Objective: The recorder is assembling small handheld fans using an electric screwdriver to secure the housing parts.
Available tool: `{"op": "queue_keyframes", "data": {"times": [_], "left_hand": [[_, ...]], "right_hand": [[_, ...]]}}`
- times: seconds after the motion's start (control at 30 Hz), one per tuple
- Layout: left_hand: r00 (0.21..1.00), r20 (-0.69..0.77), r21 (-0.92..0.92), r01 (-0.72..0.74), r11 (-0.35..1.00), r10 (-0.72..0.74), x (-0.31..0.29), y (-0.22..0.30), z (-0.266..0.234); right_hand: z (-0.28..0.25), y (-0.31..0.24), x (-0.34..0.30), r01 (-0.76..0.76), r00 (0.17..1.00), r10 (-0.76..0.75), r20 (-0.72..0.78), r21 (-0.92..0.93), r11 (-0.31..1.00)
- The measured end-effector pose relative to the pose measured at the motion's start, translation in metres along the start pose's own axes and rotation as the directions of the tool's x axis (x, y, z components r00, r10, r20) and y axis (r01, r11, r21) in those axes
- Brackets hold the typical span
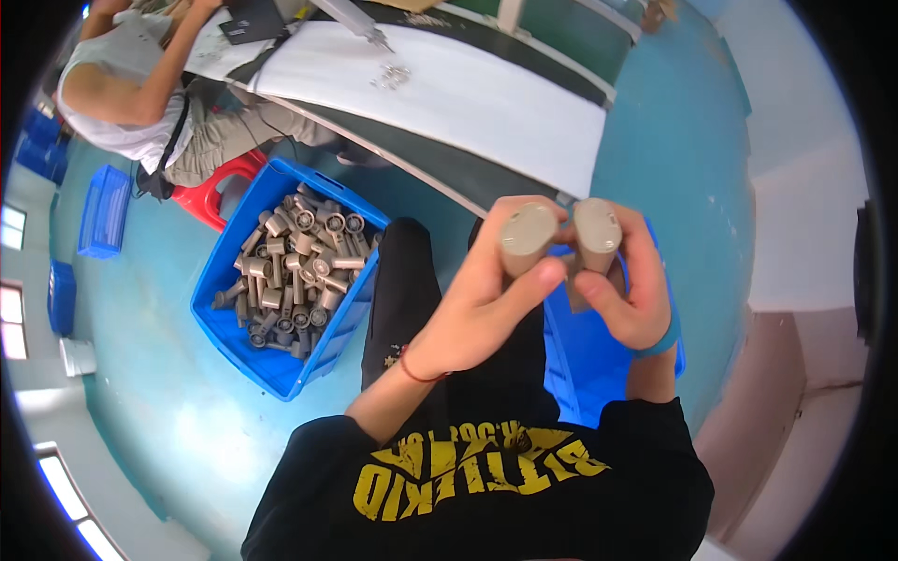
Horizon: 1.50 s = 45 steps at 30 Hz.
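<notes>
In front of my body, above my lap, my left hand [472, 304] is wrapped round a beige plastic housing [527, 229] with a smooth oval end turned up toward me. Just beside it, my right hand [644, 294] grips a second beige plastic housing [597, 229], also with its oval end up. The two housings are close together, with a narrow gap between their tops. Fingers hide most of their lower parts. Another beige part [577, 294] shows low between the hands; whether it belongs to the right housing I cannot tell.
A blue bin [208, 313] at left is heaped with beige round-headed, handled parts [299, 266]. Another blue bin [585, 397] stands under my right arm. Ahead is a white-topped table [524, 112] with small metal pieces [391, 77] and a pointed tool [355, 21]. Someone [131, 93] sits on a red stool [210, 198].
</notes>
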State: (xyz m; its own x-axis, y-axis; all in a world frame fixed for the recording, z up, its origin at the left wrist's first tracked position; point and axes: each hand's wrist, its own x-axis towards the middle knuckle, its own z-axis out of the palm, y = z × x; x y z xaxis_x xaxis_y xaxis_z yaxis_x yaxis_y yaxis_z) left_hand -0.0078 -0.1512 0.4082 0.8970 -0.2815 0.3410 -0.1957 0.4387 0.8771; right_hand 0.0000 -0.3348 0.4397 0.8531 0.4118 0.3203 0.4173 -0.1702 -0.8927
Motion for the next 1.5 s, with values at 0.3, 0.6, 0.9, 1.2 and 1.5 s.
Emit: {"op": "queue_keyframes", "data": {"times": [0.3, 0.6, 0.9, 1.2, 1.5], "left_hand": [[0.893, 0.113, -0.148, 0.448, 0.882, -0.435, -0.011, -0.089, 0.04], [0.782, 0.031, 0.012, 0.622, 0.783, -0.622, -0.046, -0.134, 0.046], [0.93, -0.245, 0.89, 0.104, 0.444, 0.273, 0.046, -0.096, 0.005], [0.723, 0.32, 0.932, -0.358, -0.065, 0.612, 0.02, -0.103, -0.067], [0.93, 0.347, 0.527, -0.083, -0.846, 0.125, 0.035, -0.121, -0.02]], "right_hand": [[0.001, 0.047, -0.074, -0.466, 0.862, 0.487, -0.138, 0.156, 0.871], [0.025, 0.143, -0.142, -0.487, 0.803, 0.507, -0.312, 0.147, 0.861], [-0.051, 0.43, -0.261, -0.322, -0.079, 0.82, -0.567, 0.793, 0.517], [0.036, 0.648, -0.256, -0.362, -0.3, 0.824, -0.481, 0.857, 0.368], [0.087, 0.731, -0.29, -0.553, -0.325, 0.908, -0.264, 0.832, 0.045]]}}
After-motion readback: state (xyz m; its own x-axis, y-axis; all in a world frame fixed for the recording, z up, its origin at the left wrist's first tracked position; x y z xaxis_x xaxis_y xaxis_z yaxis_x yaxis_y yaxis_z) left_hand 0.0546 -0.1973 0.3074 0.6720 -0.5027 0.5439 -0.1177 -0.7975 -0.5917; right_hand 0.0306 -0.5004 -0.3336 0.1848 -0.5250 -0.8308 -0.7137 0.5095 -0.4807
